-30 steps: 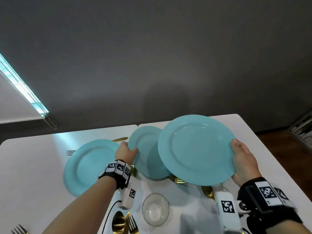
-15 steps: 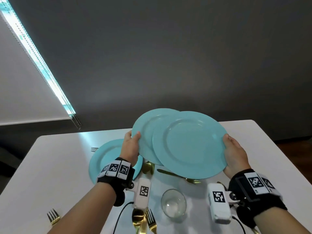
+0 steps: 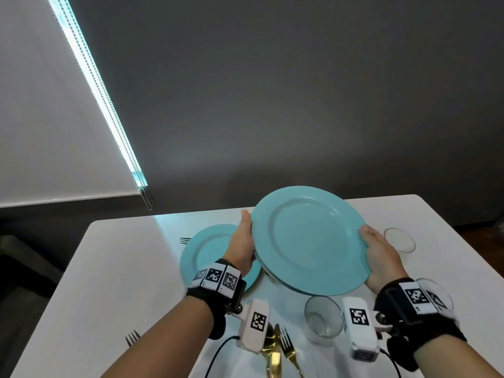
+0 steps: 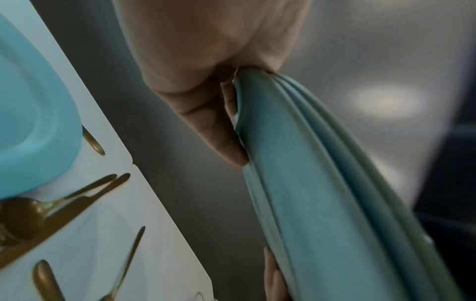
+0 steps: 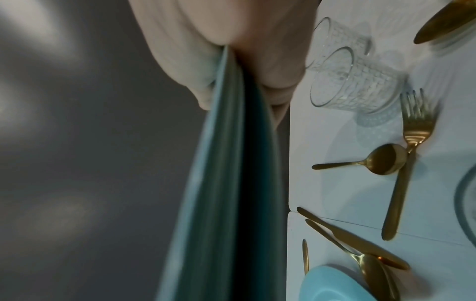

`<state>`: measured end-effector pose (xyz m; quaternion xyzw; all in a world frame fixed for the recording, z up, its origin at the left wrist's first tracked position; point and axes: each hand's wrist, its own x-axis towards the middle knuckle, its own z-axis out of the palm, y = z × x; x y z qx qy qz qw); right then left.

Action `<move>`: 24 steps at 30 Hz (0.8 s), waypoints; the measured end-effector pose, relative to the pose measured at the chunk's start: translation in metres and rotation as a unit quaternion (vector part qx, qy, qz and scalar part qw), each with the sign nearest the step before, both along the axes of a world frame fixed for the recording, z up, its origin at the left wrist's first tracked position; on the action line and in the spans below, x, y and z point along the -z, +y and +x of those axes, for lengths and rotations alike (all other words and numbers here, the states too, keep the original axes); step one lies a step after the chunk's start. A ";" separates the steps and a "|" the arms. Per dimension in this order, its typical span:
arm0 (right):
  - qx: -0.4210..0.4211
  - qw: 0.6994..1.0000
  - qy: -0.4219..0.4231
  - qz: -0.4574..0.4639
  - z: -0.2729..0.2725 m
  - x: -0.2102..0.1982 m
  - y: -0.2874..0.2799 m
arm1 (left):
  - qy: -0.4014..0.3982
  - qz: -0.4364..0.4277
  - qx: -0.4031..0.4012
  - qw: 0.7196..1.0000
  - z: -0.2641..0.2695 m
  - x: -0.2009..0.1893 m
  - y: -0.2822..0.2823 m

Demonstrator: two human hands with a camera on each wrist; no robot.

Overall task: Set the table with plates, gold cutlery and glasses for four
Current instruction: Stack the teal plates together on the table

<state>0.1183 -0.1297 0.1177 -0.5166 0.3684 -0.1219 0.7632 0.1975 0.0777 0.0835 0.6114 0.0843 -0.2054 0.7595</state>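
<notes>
Both of my hands hold a stack of turquoise plates [image 3: 308,238] in the air above the white table [image 3: 122,268]. My left hand [image 3: 242,244] grips the stack's left rim and my right hand [image 3: 379,255] grips its right rim. In the left wrist view my thumb and fingers [image 4: 213,126] pinch the layered rims [image 4: 322,183]. The right wrist view shows my hand [image 5: 231,61] clamped over the plates' edge [image 5: 224,183]. One more turquoise plate [image 3: 207,252] lies on the table under my left wrist.
Clear glasses stand near me [image 3: 323,320] and at the right [image 3: 399,240]. Gold cutlery [image 3: 275,350] lies at the near edge, and more gold pieces [image 5: 381,160] lie under the stack. Forks lie at the left [image 3: 132,338] and beyond the lying plate [image 3: 185,240].
The two plates, one in each hand, have come together: the left one slid under the right one into a single stack. The head view has tilted down and to the left.
</notes>
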 end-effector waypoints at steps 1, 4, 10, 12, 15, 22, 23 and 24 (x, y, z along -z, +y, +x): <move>0.004 1.000 -0.002 -0.006 0.000 0.002 0.003 | 0.015 0.011 0.005 1.000 0.001 0.003 0.007; 0.004 1.000 -0.002 -0.025 -0.005 0.002 0.012 | 0.038 0.089 0.012 0.995 0.011 0.020 0.033; 0.037 0.998 -0.003 -0.060 -0.020 0.006 0.013 | 0.148 0.511 -0.014 0.846 0.023 0.090 0.109; 0.040 0.997 -0.001 -0.068 -0.025 0.006 0.010 | 0.174 0.522 -0.004 0.835 0.021 0.104 0.121; 0.046 0.996 0.004 -0.077 -0.030 0.006 0.009 | 0.177 0.515 0.018 0.839 0.023 0.117 0.124; 0.046 0.996 0.000 -0.083 -0.027 0.006 0.016 | 0.173 0.425 -0.064 0.886 0.021 0.119 0.124; 0.045 0.995 0.001 -0.084 -0.026 0.006 0.017 | 0.156 0.410 -0.088 0.894 0.020 0.119 0.125; 0.042 0.996 0.001 -0.084 -0.025 0.005 0.020 | 0.136 0.391 -0.106 0.904 0.020 0.117 0.125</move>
